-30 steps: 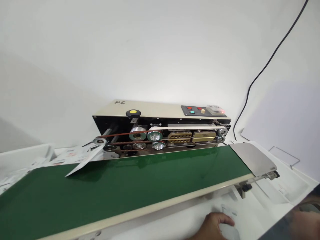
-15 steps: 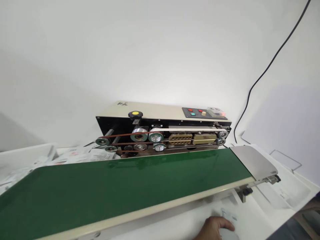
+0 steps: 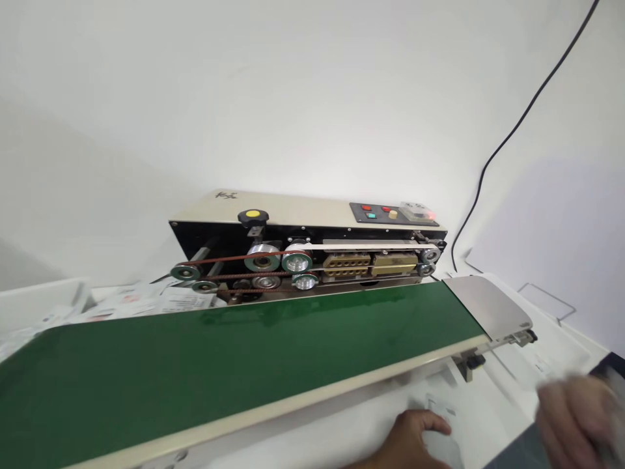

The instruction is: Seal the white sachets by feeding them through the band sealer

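At the bottom edge, my left hand (image 3: 413,438) curls with its thumb side up around a clear, faintly printed packet (image 3: 442,407). The packet lies on the white surface below the conveyor, partly covered by the hand. Farther right, my right hand (image 3: 573,420) is smeared by motion, its fingers bent. Something greyish shows beside it, too blurred to name. Above both hands runs the green conveyor belt (image 3: 273,365) of a band sealing machine (image 3: 288,212), ending at a grey metal plate (image 3: 488,306). Neither hand touches the belt.
Pulleys with reddish belts (image 3: 244,257) line the machine's front, below a control panel (image 3: 375,213) with red and green buttons. Printed packets (image 3: 180,301) lie behind the belt at left. A white tray (image 3: 561,345) stands at right. A black cable (image 3: 512,133) hangs along the wall.
My right hand has come into view at the lower right. My left hand stays by the packet. The whole view has shifted slightly.
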Motion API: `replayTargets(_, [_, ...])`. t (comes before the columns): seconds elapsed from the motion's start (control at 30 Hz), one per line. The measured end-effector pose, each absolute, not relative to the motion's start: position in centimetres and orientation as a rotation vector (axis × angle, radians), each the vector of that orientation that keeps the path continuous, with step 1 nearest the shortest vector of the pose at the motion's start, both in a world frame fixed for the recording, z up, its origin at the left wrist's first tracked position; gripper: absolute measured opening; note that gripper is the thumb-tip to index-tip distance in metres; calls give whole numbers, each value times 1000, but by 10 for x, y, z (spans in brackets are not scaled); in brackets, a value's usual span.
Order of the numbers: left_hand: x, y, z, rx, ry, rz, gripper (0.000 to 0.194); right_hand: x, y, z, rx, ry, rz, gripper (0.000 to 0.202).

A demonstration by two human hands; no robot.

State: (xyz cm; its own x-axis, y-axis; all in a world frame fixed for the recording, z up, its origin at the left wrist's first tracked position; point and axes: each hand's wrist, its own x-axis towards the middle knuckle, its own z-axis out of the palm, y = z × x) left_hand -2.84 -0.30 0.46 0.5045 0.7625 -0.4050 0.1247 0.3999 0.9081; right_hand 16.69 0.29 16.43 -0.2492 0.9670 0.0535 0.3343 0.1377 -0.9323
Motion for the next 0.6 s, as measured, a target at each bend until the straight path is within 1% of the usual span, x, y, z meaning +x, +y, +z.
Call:
replayTargets(0.1, [-26,-6,6,1056,997,484,71,157,34,190,-1213,-1455,1079,37])
replayTargets(0.2, [-26,-6,9,1046,969,497,70,156,80,209,-1244,-1259,1078,47])
replayTargets(0.23, [-26,-5,10,1056,962,501,68,158,95,211,-1275,-1232,1068,46])
replayTargets(0.3, [-28,-2,11,1092,955,522,64,160,123,211,-1362,-1174,1055,35])
replayTargets(0.4, [-30,4,13,1150,921,562,58,157,150,204,-1469,-1094,1095,11])
replayTargets(0.43, [-30,6,12,1151,906,564,58,155,156,201,-1488,-1083,1116,9])
replayTargets(0.6, [-28,11,7,1119,880,540,62,142,170,191,-1525,-1090,1183,10])
